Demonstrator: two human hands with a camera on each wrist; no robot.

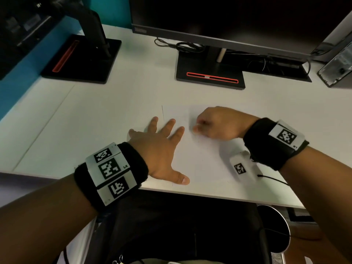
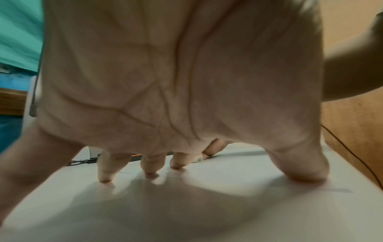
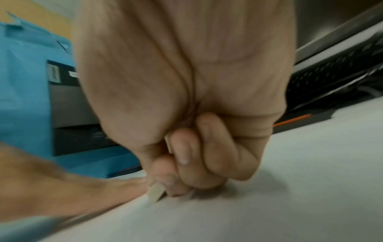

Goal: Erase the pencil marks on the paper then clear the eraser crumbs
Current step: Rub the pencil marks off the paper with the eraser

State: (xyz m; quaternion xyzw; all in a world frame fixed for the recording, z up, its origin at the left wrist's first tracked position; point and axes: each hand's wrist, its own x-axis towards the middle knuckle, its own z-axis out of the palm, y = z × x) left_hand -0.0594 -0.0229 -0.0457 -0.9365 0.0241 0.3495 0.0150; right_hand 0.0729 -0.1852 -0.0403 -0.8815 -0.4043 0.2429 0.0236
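A white sheet of paper (image 1: 202, 161) lies on the white desk in front of me. My left hand (image 1: 160, 147) lies flat on the sheet's left part with fingers spread, and its fingertips (image 2: 105, 178) press down on the surface. My right hand (image 1: 215, 124) is curled over the sheet's upper middle and pinches a small off-white eraser (image 3: 155, 193), whose tip touches the paper (image 3: 269, 204). In the head view the eraser is hidden by the fingers. Faint specks lie on the sheet below the right hand; pencil marks are too faint to tell.
A monitor stand (image 1: 209, 73) with a red slot stands behind the paper, a second stand (image 1: 82, 58) at the back left. Cables (image 1: 179, 45) lie under the monitor. A computer case (image 1: 337, 71) is at the far right. The desk's front edge (image 1: 209, 196) runs just below the paper.
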